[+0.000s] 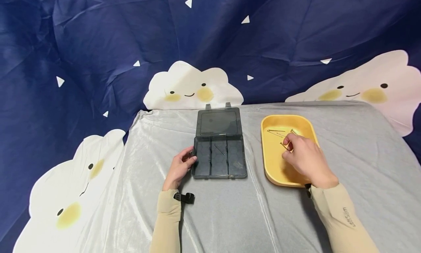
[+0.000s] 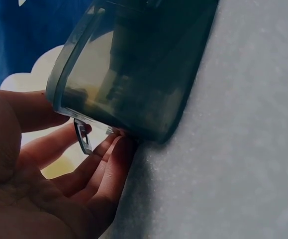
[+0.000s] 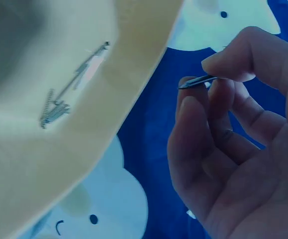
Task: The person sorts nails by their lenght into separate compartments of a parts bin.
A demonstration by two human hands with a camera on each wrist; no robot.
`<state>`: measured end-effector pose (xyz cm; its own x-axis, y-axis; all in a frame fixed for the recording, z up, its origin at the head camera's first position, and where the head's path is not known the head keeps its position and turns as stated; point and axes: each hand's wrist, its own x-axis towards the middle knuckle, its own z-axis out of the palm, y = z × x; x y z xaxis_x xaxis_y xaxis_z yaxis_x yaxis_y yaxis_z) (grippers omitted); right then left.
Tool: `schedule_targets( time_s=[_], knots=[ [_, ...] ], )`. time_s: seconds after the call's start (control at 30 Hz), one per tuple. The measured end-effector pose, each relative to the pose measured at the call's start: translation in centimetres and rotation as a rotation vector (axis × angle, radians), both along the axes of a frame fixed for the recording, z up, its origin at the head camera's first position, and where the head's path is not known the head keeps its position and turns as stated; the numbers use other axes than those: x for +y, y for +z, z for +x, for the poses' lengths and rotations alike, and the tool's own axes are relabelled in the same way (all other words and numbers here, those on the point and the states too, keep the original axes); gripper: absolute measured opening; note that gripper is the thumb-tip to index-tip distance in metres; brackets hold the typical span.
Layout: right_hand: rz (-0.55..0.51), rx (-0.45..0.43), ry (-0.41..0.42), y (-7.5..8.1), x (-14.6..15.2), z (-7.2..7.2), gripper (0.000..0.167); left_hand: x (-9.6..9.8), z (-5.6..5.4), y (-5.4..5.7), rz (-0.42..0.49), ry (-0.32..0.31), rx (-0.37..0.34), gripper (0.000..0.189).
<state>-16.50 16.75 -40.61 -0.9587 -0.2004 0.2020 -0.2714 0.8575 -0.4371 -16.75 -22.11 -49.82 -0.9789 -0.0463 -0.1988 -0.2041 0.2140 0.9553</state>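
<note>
Apparently picking from the yellow tray [image 1: 275, 164], pinching a fastener [image 3: 196, 82] in the right hand [image 1: 306, 158] (gripping the box [image 1: 235, 150] with the left hand [image 1: 179, 168]), likely needing careful lifting.

Your right hand [image 1: 306, 156] hides the near right part of the rounded yellow plastic tray [image 1: 272, 160] and one end of the slim metal fastener [image 3: 197, 81] it pinches. You cannot count the thin metal pieces [image 1: 277, 131] inside; they overlap. The hinged grey translucent plastic box [image 1: 202, 156] hides some left-hand [image 1: 180, 167] fingertips. Lettering on your beige right sleeve [image 1: 340, 213] is too small to read.
</note>
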Motion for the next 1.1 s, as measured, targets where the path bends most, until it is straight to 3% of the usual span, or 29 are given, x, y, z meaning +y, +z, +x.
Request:
schedule_targets(
  time_s=[0.1, 0.27, 0.5, 0.8, 0.9, 1.1],
  knots=[
    [-0.012, 0.068, 0.004, 0.5, -0.4, 0.1, 0.018, -0.1, -0.2, -0.6, 0.014, 0.016, 0.008, 0.049],
    [-0.032, 0.145, 0.012, 1.6, -1.2, 0.3, 0.017, 0.1, -0.1, -0.7, 0.016, 0.028, 0.024, 0.048],
    [-0.049, 0.214, 0.032, 3.1, -2.4, 0.6, 0.018, 0.1, -0.1, -0.7, 0.002, 0.035, 0.030, 0.048],
    [-0.096, 0.278, 0.068, 3.8, -3.9, 0.5, 0.017, -0.1, -0.1, -0.7, 0.011, 0.021, 0.006, 0.049],
    [-0.113, 0.287, 0.071, 3.9, -4.3, 0.4, 0.016, -0.1, -0.1, -0.2, 0.016, 0.001, -0.004, 0.050],
    [-0.136, 0.285, 0.081, 3.9, -5.1, 0.1, 0.014, 0.4, 0.7, 2.1, 0.011, -0.026, -0.001, 0.050]
  ],
)
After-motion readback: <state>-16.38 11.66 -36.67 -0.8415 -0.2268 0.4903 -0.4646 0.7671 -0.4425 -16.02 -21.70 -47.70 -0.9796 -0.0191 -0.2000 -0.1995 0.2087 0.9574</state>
